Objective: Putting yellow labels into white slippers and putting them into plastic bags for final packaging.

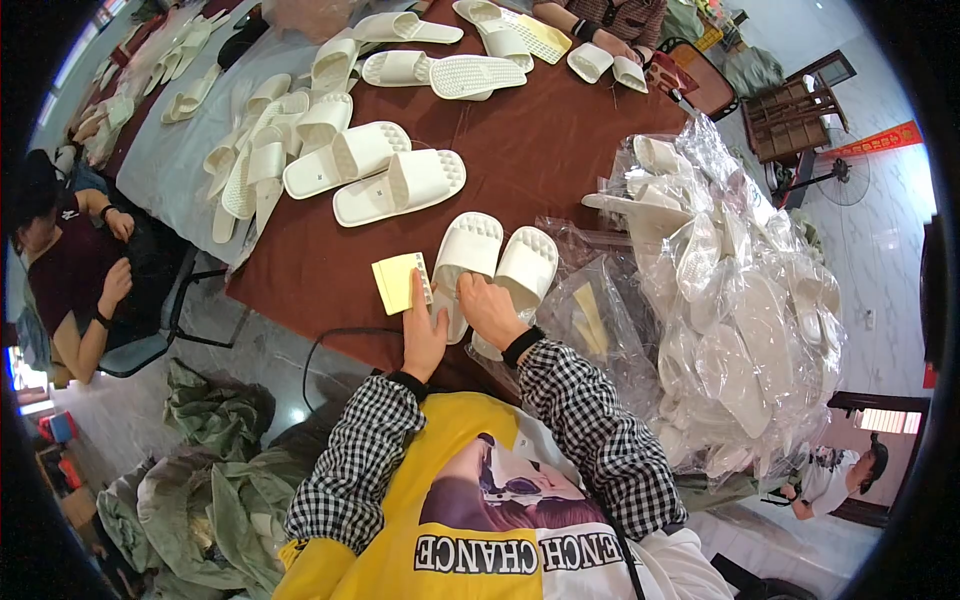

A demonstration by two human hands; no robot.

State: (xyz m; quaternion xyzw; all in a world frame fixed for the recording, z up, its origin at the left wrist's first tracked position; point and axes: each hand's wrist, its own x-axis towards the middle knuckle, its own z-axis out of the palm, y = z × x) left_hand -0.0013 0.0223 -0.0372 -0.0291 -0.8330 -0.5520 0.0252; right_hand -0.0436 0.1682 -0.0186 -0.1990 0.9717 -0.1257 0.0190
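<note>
A pair of white slide slippers lies in front of me at the table's near edge: the left slipper (470,243) and the right slipper (527,262), toes pointing away. My left hand (424,335) grips a yellow sticker sheet (394,284) just left of the pair, thumb and fingers along its right side. My right hand (488,308) reaches over the left slipper's footbed, its fingers bent and pressed together below the strap. Whatever those fingertips hold, if anything, is too small to make out. Checked sleeve covers are on both forearms.
A large heap of bagged slippers (745,310) rises on the right. Plastic bags (600,310) lie beside the pair. Loose slippers (405,188) spread over the brown tablecloth (520,150) farther off. A co-worker's hands (615,45) are across the table; another person (80,260) sits at left.
</note>
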